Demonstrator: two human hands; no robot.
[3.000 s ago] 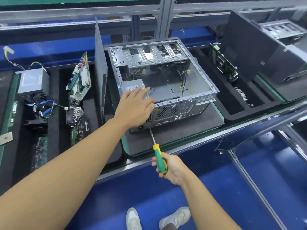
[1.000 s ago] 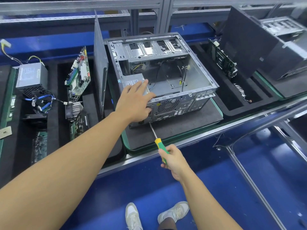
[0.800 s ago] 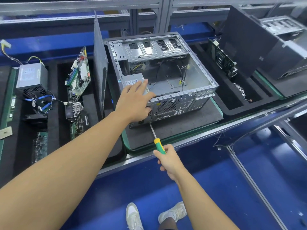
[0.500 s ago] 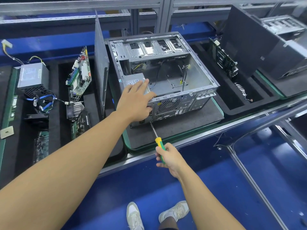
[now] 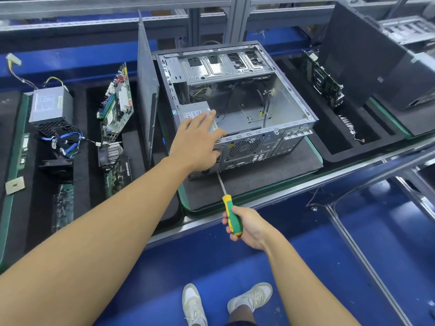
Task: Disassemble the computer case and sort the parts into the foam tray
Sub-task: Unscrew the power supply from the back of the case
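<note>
The open grey computer case (image 5: 277,109) lies on its side on a dark foam pad (image 5: 254,182), rear panel toward me. A power supply (image 5: 191,111) sits in its near-left corner. My left hand (image 5: 200,142) rests on that corner with straight fingers on the power supply and the thumb along the rear rim. My right hand (image 5: 247,224) grips the green-and-yellow handle of a screwdriver (image 5: 231,215). Its shaft points up at the lower left of the case's rear panel. The foam tray (image 5: 81,128) to the left holds removed parts.
In the left tray stand a power supply (image 5: 50,107) with blue cables, a motherboard (image 5: 117,100), a heatsink (image 5: 110,154) and the upright side panel (image 5: 146,90). To the right lies another foam tray (image 5: 339,142) with a circuit board (image 5: 326,83) and a second case (image 5: 386,60).
My right hand has shifted its grip down the screwdriver handle, showing more of it. The left hand stays on the case corner.
</note>
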